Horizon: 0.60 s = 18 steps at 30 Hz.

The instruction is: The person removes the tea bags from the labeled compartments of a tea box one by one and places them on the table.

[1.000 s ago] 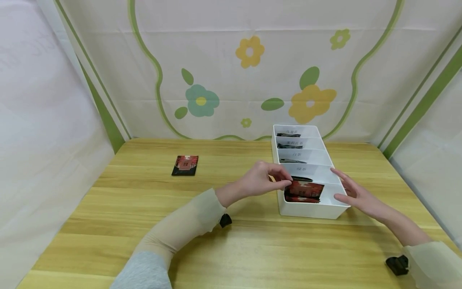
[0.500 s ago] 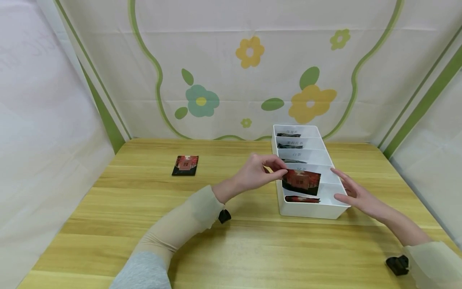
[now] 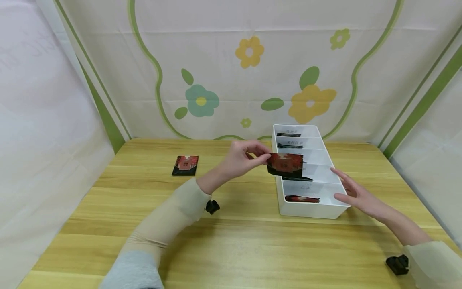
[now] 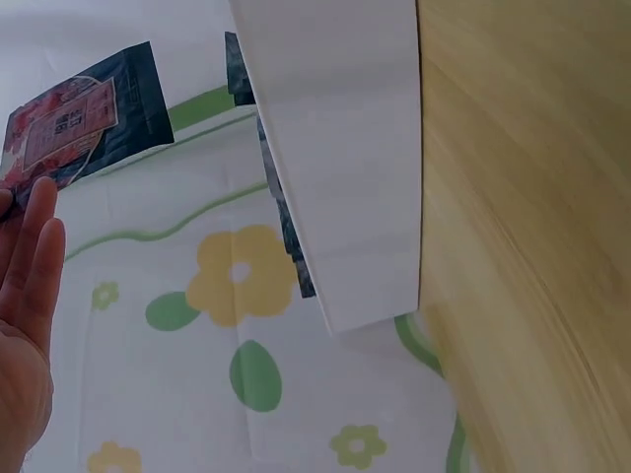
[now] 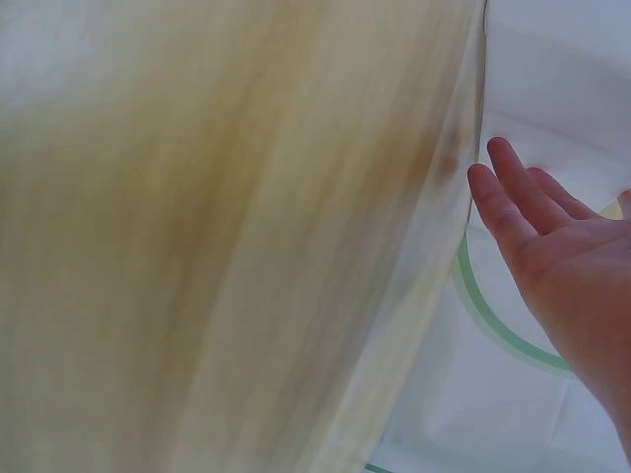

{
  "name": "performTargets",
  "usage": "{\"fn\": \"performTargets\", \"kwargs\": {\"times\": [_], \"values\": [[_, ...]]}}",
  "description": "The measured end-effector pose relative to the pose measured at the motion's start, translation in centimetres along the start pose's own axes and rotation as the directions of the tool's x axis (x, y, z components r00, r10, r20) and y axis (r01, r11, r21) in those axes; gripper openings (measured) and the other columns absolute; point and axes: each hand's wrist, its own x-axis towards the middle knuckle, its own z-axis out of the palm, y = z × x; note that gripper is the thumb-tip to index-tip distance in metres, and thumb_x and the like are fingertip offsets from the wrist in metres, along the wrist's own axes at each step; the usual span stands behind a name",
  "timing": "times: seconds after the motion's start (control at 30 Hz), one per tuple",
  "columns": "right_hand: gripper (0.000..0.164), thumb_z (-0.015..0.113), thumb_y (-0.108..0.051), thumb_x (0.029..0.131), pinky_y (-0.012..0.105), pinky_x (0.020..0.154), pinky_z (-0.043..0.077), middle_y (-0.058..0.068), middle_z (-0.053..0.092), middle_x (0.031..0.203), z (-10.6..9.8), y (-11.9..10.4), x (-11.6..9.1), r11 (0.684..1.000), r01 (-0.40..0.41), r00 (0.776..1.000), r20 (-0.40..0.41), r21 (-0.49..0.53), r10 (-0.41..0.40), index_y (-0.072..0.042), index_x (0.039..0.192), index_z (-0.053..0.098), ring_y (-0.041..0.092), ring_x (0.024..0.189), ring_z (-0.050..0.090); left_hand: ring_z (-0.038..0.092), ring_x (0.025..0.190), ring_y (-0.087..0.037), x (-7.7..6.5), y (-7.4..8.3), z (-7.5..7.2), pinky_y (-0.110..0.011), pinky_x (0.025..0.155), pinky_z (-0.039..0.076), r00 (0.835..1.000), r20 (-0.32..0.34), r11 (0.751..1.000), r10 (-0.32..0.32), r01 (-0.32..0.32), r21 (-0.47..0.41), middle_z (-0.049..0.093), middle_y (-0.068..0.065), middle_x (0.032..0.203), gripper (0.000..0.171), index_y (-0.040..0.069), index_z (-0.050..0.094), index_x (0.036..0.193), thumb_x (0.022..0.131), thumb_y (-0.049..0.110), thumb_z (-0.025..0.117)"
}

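Observation:
My left hand [image 3: 239, 161] pinches a red and black tea sachet [image 3: 285, 165] by its left edge, between thumb and fingers. The sachet hangs over the left side of a white divided box [image 3: 313, 211], in front of its middle compartments. In the left wrist view the same sachet [image 4: 69, 128] is apart from the box wall [image 4: 345, 148]. At the box's right side, my right hand [image 3: 357, 197] touches the rim with thumb and fingers spread. In the right wrist view its fingers [image 5: 532, 202] look straight against the white wall.
Another red and black sachet [image 3: 185, 165] lies flat on the wooden table [image 3: 252, 245] to the left. A red sachet [image 3: 302, 199] stays in the front compartment; darker sachets [image 3: 290, 145] stand in the ones behind. A printed curtain [image 3: 223, 76] hangs behind the table.
My left hand has lifted the sachet out of the front compartment and carried it up and to the left, uncovering that compartment's label. The right hand and the box have stayed put.

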Motion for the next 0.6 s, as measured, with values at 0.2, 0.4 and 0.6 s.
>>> {"fn": "performTargets", "kwargs": {"times": [0.2, 0.4, 0.6], "values": [[0.075, 0.054, -0.006, 0.099, 0.013, 0.085, 0.041, 0.034, 0.014, 0.152, 0.0, 0.0, 0.1, 1.0, 0.001, 1.0, -0.003, -0.008, -0.001, -0.017, 0.158, 0.007, 0.056, 0.126, 0.031, 0.067, 0.068, -0.013, -0.9, 0.0, -2.3, -0.027, 0.053, 0.051, 0.999, -0.03, 0.998, -0.009, 0.011, 0.065, 0.07, -0.007, 0.08, 0.006, -0.002, 0.072, 0.093, 0.088, -0.003, 0.069], [0.076, 0.054, -0.005, 0.099, 0.01, 0.086, 0.039, 0.034, 0.013, 0.153, 0.0, 0.1, 0.0, 1.0, 0.008, 1.0, -0.006, -0.007, -0.008, -0.017, 0.158, 0.008, 0.052, 0.129, 0.031, 0.067, 0.068, -0.014, -2.6, -0.5, -4.3, -0.027, 0.05, 0.047, 0.995, -0.056, 0.989, -0.08, 0.086, 0.118, 0.07, -0.006, 0.08, 0.006, 0.002, 0.072, 0.095, 0.09, 0.001, 0.068], [0.076, 0.054, -0.004, 0.099, 0.007, 0.087, 0.036, 0.033, 0.007, 0.154, 0.1, 0.4, 0.0, 1.0, 0.015, 1.0, -0.013, 0.01, -0.014, -0.018, 0.158, 0.008, 0.059, 0.128, 0.023, 0.066, 0.071, -0.016, -4.2, -1.0, -6.0, -0.03, 0.06, 0.054, 0.977, -0.075, 0.962, -0.199, 0.209, 0.174, 0.07, -0.002, 0.087, 0.008, 0.006, 0.073, 0.098, 0.092, 0.007, 0.067]]}}
